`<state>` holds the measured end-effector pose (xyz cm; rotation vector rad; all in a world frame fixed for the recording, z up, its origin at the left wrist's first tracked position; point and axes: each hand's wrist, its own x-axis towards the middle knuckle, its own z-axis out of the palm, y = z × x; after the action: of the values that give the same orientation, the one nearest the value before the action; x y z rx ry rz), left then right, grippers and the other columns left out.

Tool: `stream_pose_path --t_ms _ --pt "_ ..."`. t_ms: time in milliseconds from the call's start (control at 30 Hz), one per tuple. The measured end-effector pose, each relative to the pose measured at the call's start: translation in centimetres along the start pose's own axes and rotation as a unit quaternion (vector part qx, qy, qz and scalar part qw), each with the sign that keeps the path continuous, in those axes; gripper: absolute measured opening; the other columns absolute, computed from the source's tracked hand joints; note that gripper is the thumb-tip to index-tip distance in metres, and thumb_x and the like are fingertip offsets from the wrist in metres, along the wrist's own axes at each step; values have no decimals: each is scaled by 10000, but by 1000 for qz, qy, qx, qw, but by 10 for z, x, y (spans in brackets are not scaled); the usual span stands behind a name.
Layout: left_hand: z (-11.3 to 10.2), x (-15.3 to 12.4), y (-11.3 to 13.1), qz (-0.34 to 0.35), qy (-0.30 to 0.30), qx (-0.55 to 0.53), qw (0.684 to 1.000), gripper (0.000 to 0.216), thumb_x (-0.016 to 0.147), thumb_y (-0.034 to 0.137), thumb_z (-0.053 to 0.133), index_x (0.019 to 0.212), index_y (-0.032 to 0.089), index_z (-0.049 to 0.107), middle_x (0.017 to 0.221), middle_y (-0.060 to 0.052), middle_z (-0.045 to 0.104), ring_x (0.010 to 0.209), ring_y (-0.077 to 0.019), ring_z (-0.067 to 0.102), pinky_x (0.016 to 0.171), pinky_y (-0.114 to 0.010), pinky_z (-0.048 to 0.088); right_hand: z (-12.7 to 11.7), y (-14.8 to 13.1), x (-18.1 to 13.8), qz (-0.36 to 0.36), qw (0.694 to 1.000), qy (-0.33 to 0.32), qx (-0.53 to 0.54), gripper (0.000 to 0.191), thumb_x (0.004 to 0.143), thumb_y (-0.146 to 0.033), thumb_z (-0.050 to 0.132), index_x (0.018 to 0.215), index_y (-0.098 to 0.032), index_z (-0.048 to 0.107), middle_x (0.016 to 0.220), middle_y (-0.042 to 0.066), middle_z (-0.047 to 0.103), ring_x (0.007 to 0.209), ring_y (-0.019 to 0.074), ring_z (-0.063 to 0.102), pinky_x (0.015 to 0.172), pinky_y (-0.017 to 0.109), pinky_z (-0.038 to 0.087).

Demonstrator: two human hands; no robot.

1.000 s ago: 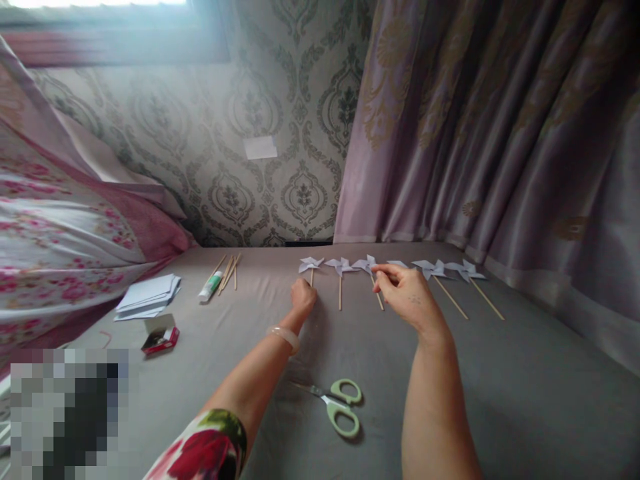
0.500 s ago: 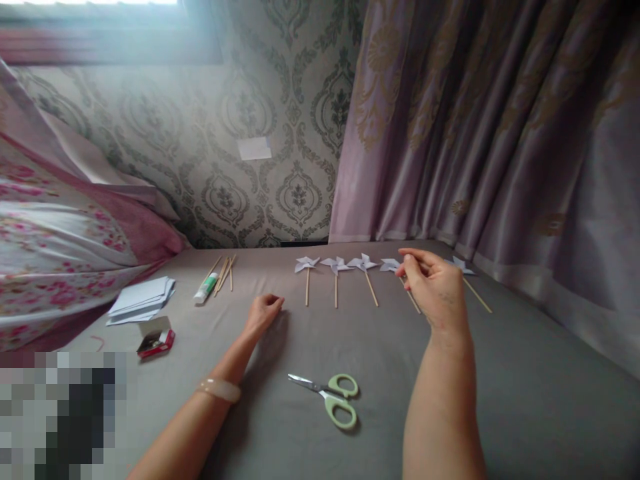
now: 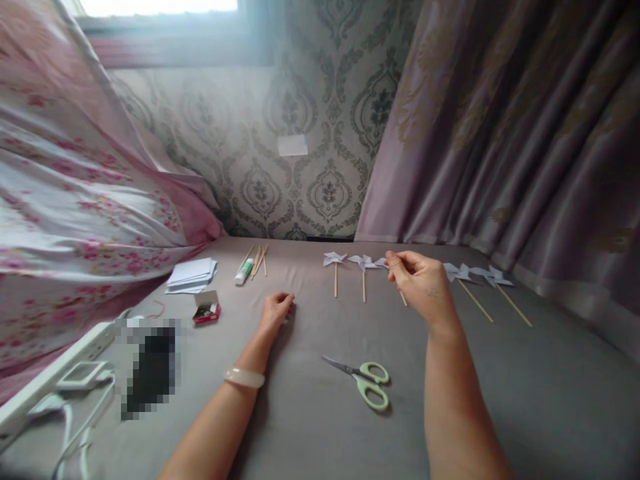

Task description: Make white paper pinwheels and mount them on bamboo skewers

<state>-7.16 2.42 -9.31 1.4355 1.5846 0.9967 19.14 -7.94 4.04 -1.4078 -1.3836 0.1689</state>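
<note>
Several white paper pinwheels on wooden sticks lie in a row on the grey cloth; the leftmost pinwheel (image 3: 335, 259) and the second pinwheel (image 3: 364, 264) show whole. My right hand (image 3: 417, 277) is closed, thumb against fingertips, over the third pinwheel (image 3: 381, 263) and hides most of it. Whether its fingers grip anything is not visible. My left hand (image 3: 277, 312) rests closed on the cloth, fingertips pinched; what they hold, if anything, I cannot make out. Green-handled scissors (image 3: 367, 383) lie between my forearms, blades pointing left.
Left of my hands are a glue stick (image 3: 245, 272), loose wooden sticks (image 3: 259, 260), a stack of white paper (image 3: 191, 275) and an open small red box (image 3: 207, 311). A white power strip (image 3: 75, 363) with cables lies at the left edge. Curtains (image 3: 450, 153) hang at right.
The view has turned left, bringing the power strip in. My right hand has shifted left along the row, from the fourth pinwheel to the third. My left hand stays closed on the cloth.
</note>
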Motion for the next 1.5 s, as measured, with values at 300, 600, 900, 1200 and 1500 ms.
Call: stream_pose_path --t_ms 300,600,900,1200,1500 --pt "4 -3 -9 11 3 39 999 251 831 259 547 881 113 745 742 -74 724 705 -165 660 629 -240 491 90 -12 -20 -64 952 -256 -154 231 873 -354 522 789 -217 688 740 43 717 704 203 644 628 284 397" --pt "6 -2 -12 3 -11 52 999 242 830 207 558 962 128 746 906 -101 750 852 -188 675 751 -257 506 117 -15 -113 -54 898 -419 -126 251 932 -310 407 818 -209 607 794 57 701 752 221 655 661 311 405" --pt "-30 0 16 32 -139 63 988 174 756 236 640 788 98 740 687 -78 712 585 -135 626 551 -219 473 133 1 -169 -131 915 -362 -118 216 963 -284 405 816 -228 552 800 38 653 743 205 650 656 303 428" --pt "-182 48 16 55 30 149 987 266 802 299 542 858 106 716 805 -94 729 646 -128 634 578 -210 472 138 11 -177 -182 928 -304 -113 175 959 -260 450 817 -225 545 776 19 634 717 194 639 648 304 432" --pt "-261 98 -27 -5 156 333 930 215 744 180 604 883 157 766 952 -89 758 1015 -239 664 890 -253 467 141 11 -177 -222 933 -261 -112 244 986 -290 385 795 -237 527 721 12 620 652 190 625 603 297 409"
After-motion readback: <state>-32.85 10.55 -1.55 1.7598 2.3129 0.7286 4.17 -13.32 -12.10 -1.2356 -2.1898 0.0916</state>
